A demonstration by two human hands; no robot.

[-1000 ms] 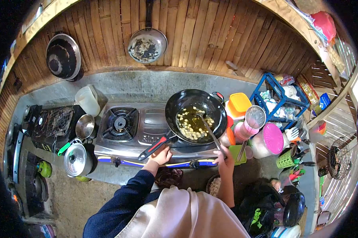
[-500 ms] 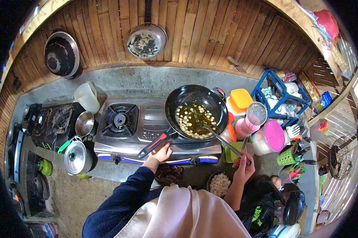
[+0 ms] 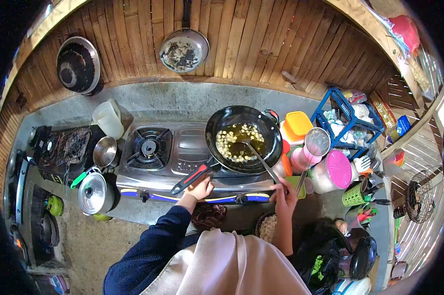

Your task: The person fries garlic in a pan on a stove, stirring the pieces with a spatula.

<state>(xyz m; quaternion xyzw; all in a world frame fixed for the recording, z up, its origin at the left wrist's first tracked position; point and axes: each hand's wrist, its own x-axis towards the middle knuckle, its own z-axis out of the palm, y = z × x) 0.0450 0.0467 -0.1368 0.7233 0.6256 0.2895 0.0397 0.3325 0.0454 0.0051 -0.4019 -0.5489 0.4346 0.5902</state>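
Note:
A black wok (image 3: 270, 129) sits on the right burner of a steel gas stove (image 3: 190, 142). Small pale round pieces (image 3: 227, 142) float in its oil, mostly along the left and lower side. My right hand (image 3: 285, 194) grips a long-handled metal cooking utensil (image 3: 265, 166); its head dips into the oil and its exact shape is hidden. Just under the red-and-black wok handle (image 3: 191, 179), my left hand (image 3: 201, 188) is closed at the stove's front edge. Whether its fingers hold the handle from below cannot be seen.
A round strainer (image 3: 317, 141), an orange-lidded box (image 3: 298, 125) and a pink-lidded tub (image 3: 339, 168) crowd the wok's right. Behind them stands a blue rack (image 3: 347, 118). A lidded pot (image 3: 93, 193) is left of the stove. A bowl of pale food (image 3: 267, 227) is below my right hand.
My right hand has shifted left and slightly up, moving the utensil's head toward the wok's middle. The floating pieces have bunched more to the left. My left hand stays put.

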